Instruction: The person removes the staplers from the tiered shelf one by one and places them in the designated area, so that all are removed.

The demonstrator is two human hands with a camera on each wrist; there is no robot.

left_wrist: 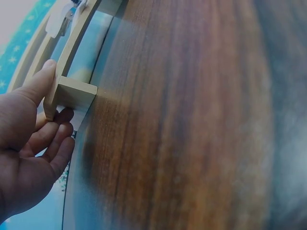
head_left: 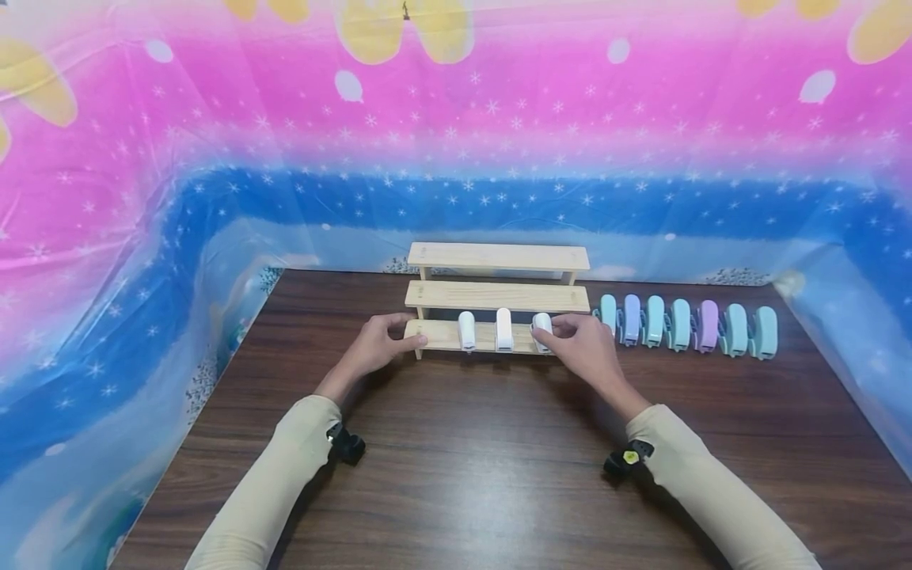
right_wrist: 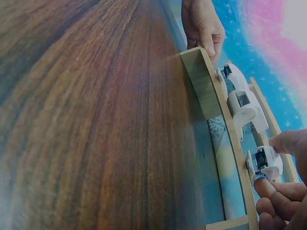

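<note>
My right hand (head_left: 587, 348) pinches a small white stapler (head_left: 542, 323) at the right part of the lowest step of a three-step wooden display stand (head_left: 497, 296). In the right wrist view, thumb and fingers take that stapler (right_wrist: 266, 163) from either side, its base at the board. Two more white staplers, one left (head_left: 466, 330) and one in the middle (head_left: 503, 328), stand upright on the same step. My left hand (head_left: 381, 344) holds the step's left end. The left wrist view has its thumb on top of the board (left_wrist: 72, 52) and its fingers curled beneath.
Right of the stand, a row of several staplers (head_left: 680, 324) in mint green and purple stands on the dark wooden table (head_left: 492, 475). My right hand partly covers the nearest one. A printed cloth (head_left: 456, 142) hangs behind the table and along its sides.
</note>
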